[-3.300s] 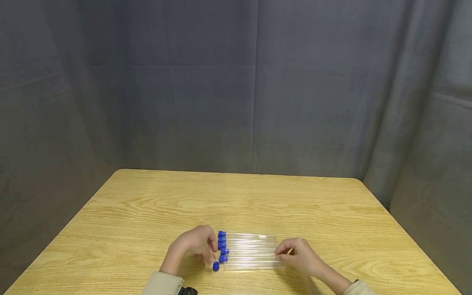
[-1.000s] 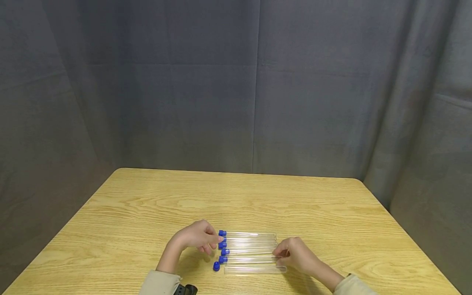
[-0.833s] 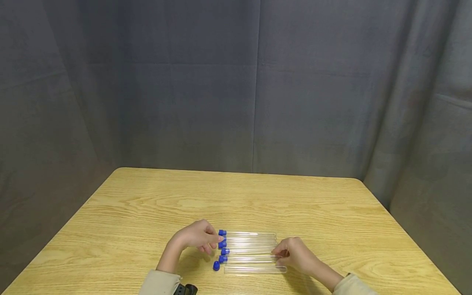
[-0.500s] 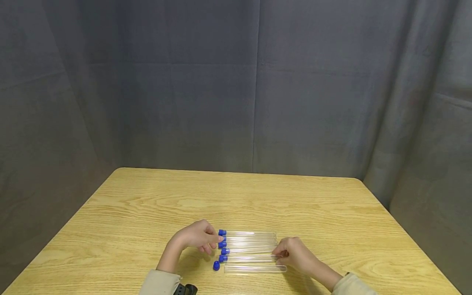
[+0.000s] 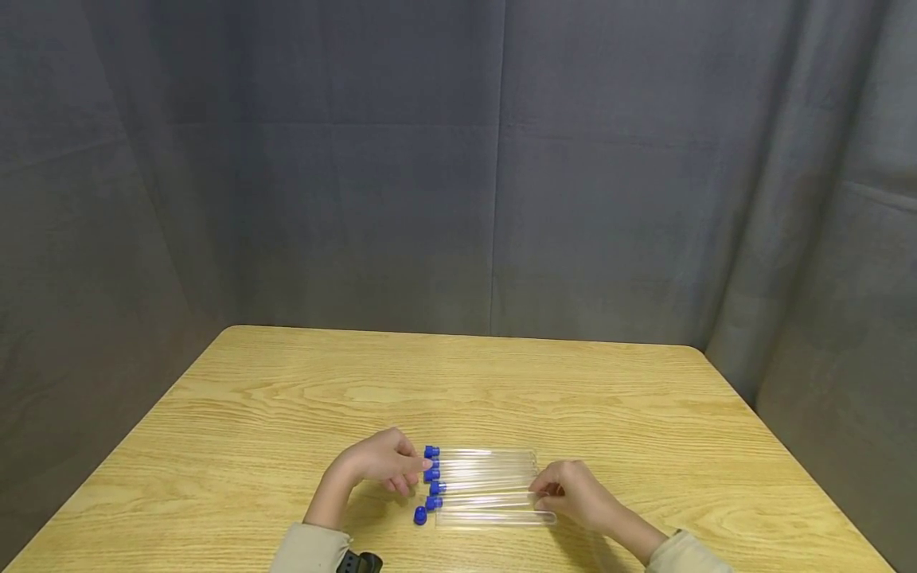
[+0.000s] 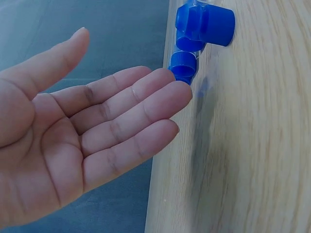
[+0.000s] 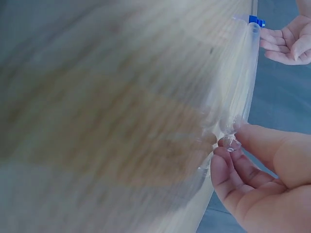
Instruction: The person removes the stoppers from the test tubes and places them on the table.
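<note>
Several clear test tubes (image 5: 487, 476) lie side by side on the table, with blue caps (image 5: 433, 488) at their left ends. An uncapped test tube (image 5: 496, 518) lies nearest the front edge, and a separate blue cap (image 5: 420, 516) sits by its left end. My left hand (image 5: 380, 461) hovers beside the caps, thumb near the back ones. In the left wrist view its fingers (image 6: 131, 111) extend, palm bare. My right hand (image 5: 576, 495) is at the tubes' right ends. In the right wrist view, its thumb and fingers pinch the rounded tube end (image 7: 232, 143).
The wooden table (image 5: 344, 390) extends behind and to both sides of the tubes. Grey curtains (image 5: 358, 199) hang beyond its far edge and along the sides. A dark watch (image 5: 361, 563) is on the left wrist.
My left hand has drawn back from the separate cap, and its fingers have spread. The uncapped front tube has rolled slightly back toward the others. The right hand stays almost in place.
</note>
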`<action>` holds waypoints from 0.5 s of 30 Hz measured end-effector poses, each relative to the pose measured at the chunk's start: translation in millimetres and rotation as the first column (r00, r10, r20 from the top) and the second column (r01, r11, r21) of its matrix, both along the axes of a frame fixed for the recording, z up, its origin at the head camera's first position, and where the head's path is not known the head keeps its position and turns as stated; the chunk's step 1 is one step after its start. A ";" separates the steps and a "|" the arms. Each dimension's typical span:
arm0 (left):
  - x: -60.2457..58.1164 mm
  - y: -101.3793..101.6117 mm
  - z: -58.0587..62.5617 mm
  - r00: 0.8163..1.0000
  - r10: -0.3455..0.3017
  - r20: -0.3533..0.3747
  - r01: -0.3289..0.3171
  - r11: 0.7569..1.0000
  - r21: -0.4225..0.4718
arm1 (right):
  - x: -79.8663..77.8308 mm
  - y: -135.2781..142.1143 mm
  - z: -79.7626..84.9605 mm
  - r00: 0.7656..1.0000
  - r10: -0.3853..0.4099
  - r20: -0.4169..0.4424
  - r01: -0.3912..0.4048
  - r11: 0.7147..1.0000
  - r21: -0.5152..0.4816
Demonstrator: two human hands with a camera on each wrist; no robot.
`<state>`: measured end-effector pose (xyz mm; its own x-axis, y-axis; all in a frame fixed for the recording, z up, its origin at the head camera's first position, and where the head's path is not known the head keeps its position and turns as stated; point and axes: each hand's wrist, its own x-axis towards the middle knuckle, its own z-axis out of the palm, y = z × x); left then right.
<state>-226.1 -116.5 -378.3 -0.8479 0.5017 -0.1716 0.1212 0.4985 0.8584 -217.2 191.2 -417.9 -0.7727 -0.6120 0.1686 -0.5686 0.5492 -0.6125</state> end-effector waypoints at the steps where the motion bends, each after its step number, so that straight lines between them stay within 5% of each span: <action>1: 0.0 -0.1 -0.4 1.000 0.002 0.002 -0.002 1.000 -0.002 | -0.1 0.3 -0.1 1.000 0.001 0.008 -0.001 1.000 -0.006; 10: -0.2 -0.6 0.8 1.000 0.004 0.009 -0.004 1.000 -0.005 | -1.5 4.0 -1.3 0.995 0.017 0.096 -0.009 0.996 -0.085; 15: 0.4 -0.8 2.2 1.000 0.001 0.012 -0.001 1.000 0.000 | -2.4 6.6 -3.7 0.970 0.034 0.242 0.014 0.981 -0.195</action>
